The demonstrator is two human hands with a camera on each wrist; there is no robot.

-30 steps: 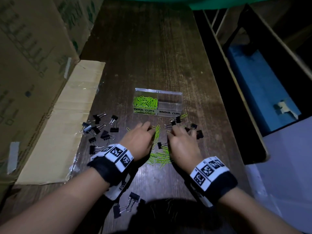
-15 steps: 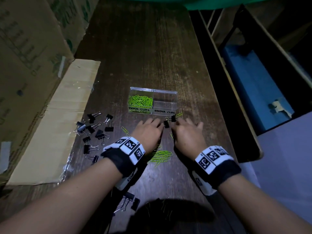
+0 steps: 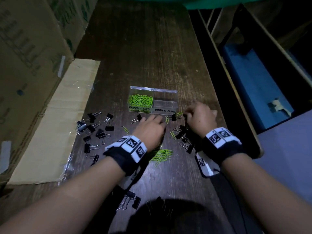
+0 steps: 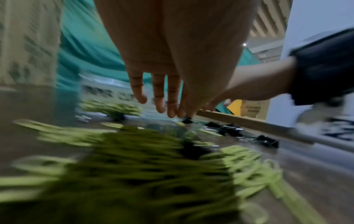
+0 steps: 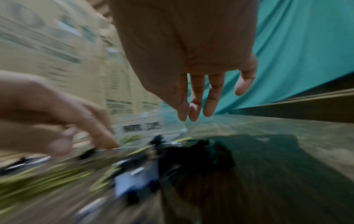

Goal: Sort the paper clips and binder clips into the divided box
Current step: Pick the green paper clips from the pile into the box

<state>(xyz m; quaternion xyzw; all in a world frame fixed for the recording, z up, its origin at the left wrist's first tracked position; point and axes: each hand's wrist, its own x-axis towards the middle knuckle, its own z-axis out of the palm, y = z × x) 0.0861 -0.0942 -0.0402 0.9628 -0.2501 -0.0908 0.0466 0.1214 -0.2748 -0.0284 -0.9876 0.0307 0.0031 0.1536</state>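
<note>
The clear divided box (image 3: pixel 174 98) stands mid-table. Its left compartment holds green paper clips (image 3: pixel 141 100); the right one, labelled for binder clips, looks bare. My left hand (image 3: pixel 157 119) lies flat with straight fingers (image 4: pixel 172 104), their tips on the table by a black binder clip (image 3: pixel 173 117). My right hand (image 3: pixel 186 114) hovers at the box's right front corner, its fingers (image 5: pixel 210 104) hanging down with nothing seen in them. More binder clips (image 3: pixel 183 135) lie under the right wrist. A green paper clip pile (image 3: pixel 163 154) lies beneath the left wrist.
A scatter of black binder clips (image 3: pixel 94 129) lies left of my hands, and a few more (image 3: pixel 130 200) lie near my body. Cardboard boxes (image 3: pixel 33 56) wall the left side, with a flat cardboard sheet (image 3: pixel 55 124). The table's right edge (image 3: pixel 224 107) drops off.
Both hands have slid forward from the paper clip pile to the box front. The right hand has since swung right and lifted, uncovering binder clips under its wrist.
</note>
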